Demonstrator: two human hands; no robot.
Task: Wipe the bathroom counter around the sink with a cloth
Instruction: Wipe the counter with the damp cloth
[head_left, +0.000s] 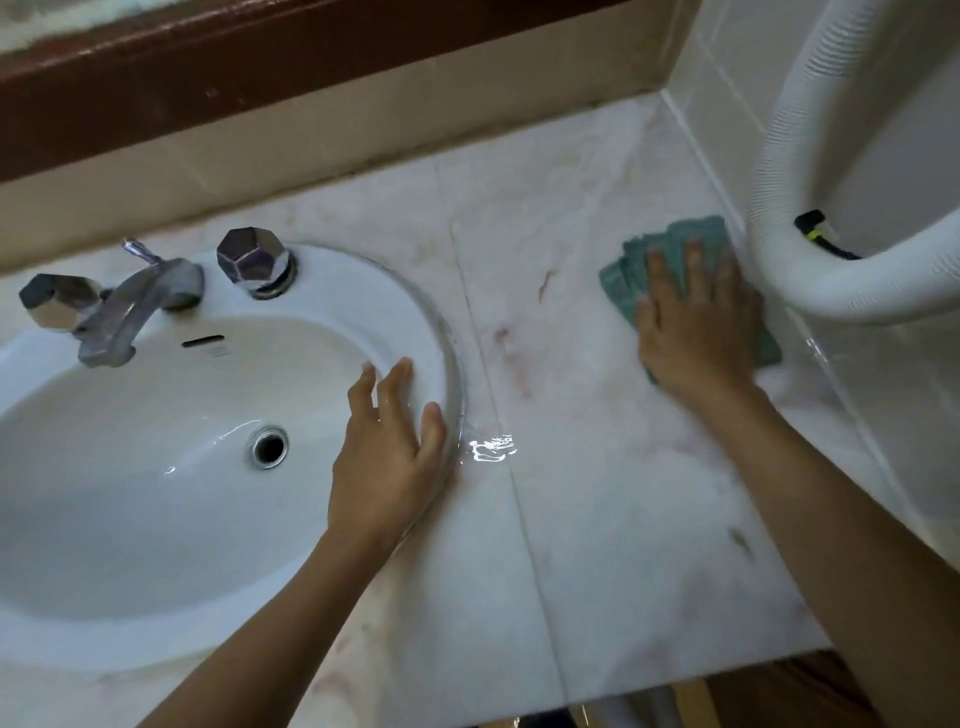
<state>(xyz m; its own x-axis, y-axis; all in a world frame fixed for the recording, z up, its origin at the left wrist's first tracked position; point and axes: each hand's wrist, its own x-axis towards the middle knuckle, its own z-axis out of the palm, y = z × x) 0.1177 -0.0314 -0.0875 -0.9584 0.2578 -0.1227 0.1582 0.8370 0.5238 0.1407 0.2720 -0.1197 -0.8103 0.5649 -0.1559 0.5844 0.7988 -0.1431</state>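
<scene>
A folded green cloth lies on the pale marble counter at the far right, close to the tiled side wall. My right hand presses flat on top of it, fingers spread, covering most of it. My left hand rests open on the right rim of the white oval sink, fingers apart, holding nothing. The counter shows reddish stains and a wet glint just right of the sink rim.
A chrome faucet with two faceted knobs stands at the sink's back. A white corrugated hose curves over the counter's right edge beside the cloth. The counter's front edge runs along the bottom right.
</scene>
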